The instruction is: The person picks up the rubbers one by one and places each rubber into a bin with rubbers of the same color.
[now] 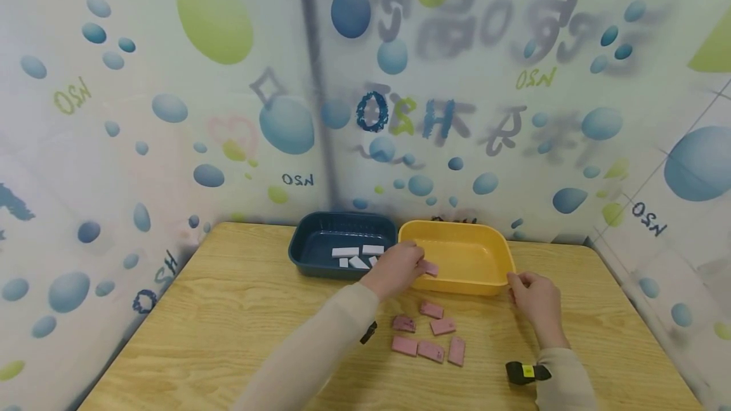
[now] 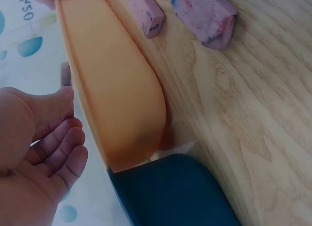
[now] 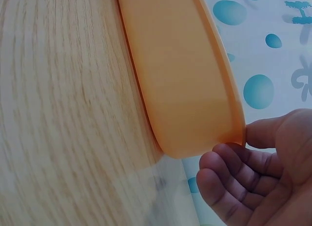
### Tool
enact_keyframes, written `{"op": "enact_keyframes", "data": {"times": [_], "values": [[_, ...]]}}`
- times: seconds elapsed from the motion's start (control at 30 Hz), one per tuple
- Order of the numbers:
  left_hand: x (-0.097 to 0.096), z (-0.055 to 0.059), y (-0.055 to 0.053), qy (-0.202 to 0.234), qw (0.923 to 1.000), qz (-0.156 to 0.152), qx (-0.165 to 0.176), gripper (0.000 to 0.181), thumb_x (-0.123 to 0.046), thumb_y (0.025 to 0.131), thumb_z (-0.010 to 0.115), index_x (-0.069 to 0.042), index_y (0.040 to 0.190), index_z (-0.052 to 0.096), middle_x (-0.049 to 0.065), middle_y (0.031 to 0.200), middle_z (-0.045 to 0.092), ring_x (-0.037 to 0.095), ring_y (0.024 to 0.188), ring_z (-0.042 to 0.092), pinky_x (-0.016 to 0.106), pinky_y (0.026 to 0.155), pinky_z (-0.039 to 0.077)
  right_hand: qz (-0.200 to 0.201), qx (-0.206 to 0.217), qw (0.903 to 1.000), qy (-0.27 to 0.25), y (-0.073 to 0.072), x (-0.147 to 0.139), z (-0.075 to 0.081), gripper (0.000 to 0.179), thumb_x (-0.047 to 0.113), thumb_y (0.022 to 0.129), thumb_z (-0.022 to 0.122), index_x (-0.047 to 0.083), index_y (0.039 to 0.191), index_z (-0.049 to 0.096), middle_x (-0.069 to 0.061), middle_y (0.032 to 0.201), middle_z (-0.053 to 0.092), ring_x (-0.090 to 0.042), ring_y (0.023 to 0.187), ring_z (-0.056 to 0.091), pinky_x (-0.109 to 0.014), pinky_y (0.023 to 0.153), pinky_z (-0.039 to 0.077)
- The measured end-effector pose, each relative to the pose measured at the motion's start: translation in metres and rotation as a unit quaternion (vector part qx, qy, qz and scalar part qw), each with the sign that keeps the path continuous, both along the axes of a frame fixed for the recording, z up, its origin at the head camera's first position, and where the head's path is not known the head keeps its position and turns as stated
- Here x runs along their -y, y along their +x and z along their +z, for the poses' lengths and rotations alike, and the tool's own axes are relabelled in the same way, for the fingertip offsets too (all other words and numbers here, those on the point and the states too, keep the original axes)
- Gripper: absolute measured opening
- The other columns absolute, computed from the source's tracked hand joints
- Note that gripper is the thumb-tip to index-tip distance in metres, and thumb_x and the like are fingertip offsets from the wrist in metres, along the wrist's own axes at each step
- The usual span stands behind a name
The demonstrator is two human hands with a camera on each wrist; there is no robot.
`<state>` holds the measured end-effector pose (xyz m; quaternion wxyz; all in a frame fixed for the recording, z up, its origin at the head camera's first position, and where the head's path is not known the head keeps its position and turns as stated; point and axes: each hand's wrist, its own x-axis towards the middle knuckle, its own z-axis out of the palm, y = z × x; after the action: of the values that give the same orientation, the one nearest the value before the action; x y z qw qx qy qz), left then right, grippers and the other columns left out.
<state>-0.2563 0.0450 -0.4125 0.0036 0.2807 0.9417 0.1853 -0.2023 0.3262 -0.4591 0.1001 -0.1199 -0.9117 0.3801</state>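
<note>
Between the thumb and fingers of my left hand [image 1: 400,266] is a small pink block [image 1: 429,267], held over the near left part of the yellow bin [image 1: 457,285]. In the left wrist view that block shows only as a dark sliver beyond the thumb [image 2: 61,99], above the bin's rim. My right hand [image 1: 539,307] pinches the bin's near right corner; in the right wrist view, its thumb and index finger clasp the rim [image 3: 239,102]. Several loose pink blocks [image 1: 431,351], some with dark marks, lie on the table just before the bin.
A dark blue bin [image 1: 311,247] adjoins the yellow one on the left, with several white blocks [image 1: 345,252] in it. Both stand at the back of the wooden table [image 1: 228,309], close to a patterned curtain-like wall [image 1: 240,113]. Black straps [image 1: 522,373] sit by the wrists.
</note>
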Motion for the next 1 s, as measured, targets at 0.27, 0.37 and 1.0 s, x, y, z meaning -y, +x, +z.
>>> {"op": "enact_keyframes", "data": {"times": [0.27,0.37,1.0], "values": [[-0.013,-0.004,-0.008,-0.033,0.9991,-0.006,-0.027,0.014,-0.022,0.101,0.067,-0.009,0.1,0.072,0.001,0.092,0.066,0.011,0.08,0.055,0.025,0.073,0.048,-0.002,0.003,1.0,-0.001,0.001,0.001,0.002,0.035,0.023,0.105,0.057,-0.006,0.089,0.07,-0.005,0.068,0.067,-0.015,0.062,0.056,-0.027,0.057,0.045],[-0.017,-0.003,-0.01,-0.049,0.9985,-0.005,-0.025,0.018,-0.026,0.099,0.069,-0.01,0.106,0.075,0.001,0.096,0.067,0.01,0.082,0.055,0.025,0.079,0.051,-0.002,0.005,1.0,0.0,0.001,0.001,0.002,0.035,0.023,0.105,0.056,-0.005,0.089,0.07,-0.005,0.068,0.067,-0.016,0.063,0.055,-0.027,0.057,0.044],[-0.022,-0.016,-0.02,-0.103,0.9937,-0.024,-0.036,0.034,-0.013,0.095,0.075,-0.009,0.129,0.069,0.004,0.118,0.068,0.016,0.107,0.064,0.028,0.097,0.054,-0.005,0.01,0.9999,-0.001,-0.001,0.0,-0.001,0.036,0.025,0.105,0.056,-0.005,0.092,0.071,-0.006,0.07,0.069,-0.014,0.062,0.056,-0.028,0.057,0.044]]}}
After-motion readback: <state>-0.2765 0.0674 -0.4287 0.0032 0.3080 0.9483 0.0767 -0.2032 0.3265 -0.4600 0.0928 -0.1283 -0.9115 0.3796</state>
